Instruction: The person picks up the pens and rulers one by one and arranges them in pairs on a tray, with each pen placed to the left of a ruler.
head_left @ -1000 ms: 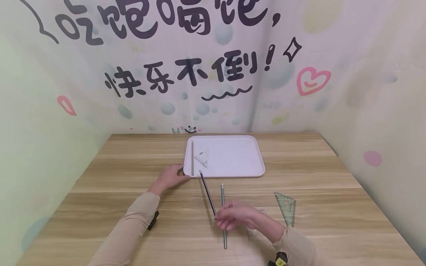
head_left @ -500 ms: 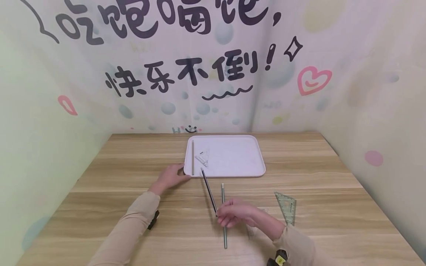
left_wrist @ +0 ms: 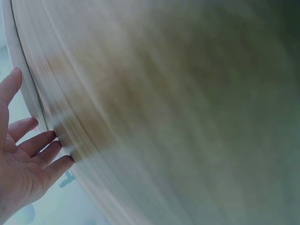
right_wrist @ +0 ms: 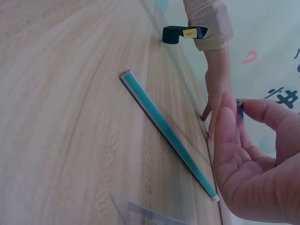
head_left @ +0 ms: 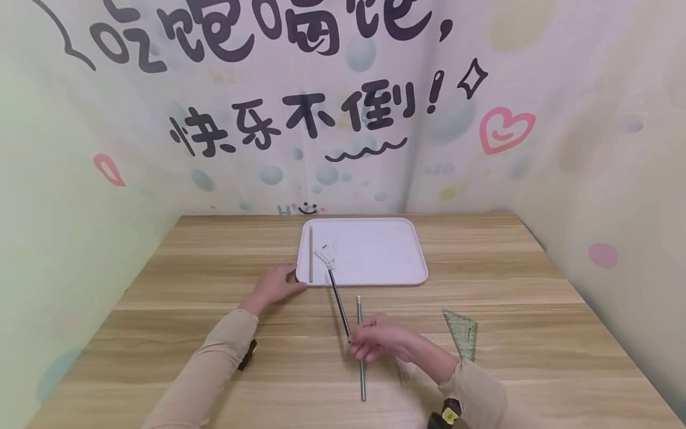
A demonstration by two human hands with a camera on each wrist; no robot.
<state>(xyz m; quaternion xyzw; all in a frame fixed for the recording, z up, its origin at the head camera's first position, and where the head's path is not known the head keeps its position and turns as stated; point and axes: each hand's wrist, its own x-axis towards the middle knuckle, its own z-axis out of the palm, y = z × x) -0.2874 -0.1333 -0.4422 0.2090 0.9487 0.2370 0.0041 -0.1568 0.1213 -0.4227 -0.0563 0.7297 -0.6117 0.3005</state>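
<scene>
In the head view my right hand (head_left: pixel 383 339) pinches a dark pencil (head_left: pixel 339 302) near its end. The pencil slants up and left, its far end over the front part of the white tray (head_left: pixel 380 256), beside a clear set square (head_left: pixel 327 252). My left hand (head_left: pixel 276 286) rests at the tray's front left corner; the left wrist view shows its fingers (left_wrist: pixel 56 166) fairly straight at the rim. A brown pencil (head_left: pixel 311 255) lies along the tray's left side. Below my right hand a green pencil (head_left: pixel 359 310) lies on the table, partly hidden.
A green set square (head_left: pixel 465 335) lies right of my right hand. A clear plastic piece (head_left: pixel 402 370), mostly hidden by that hand, lies on the wooden table (head_left: pixel 214 250). A patterned curtain (head_left: pixel 343 179) stands behind the tray.
My right hand has moved slightly forward and right, carrying the dark pencil; its far end now reaches further over the tray, by the clear set square. My left hand has stayed put.
</scene>
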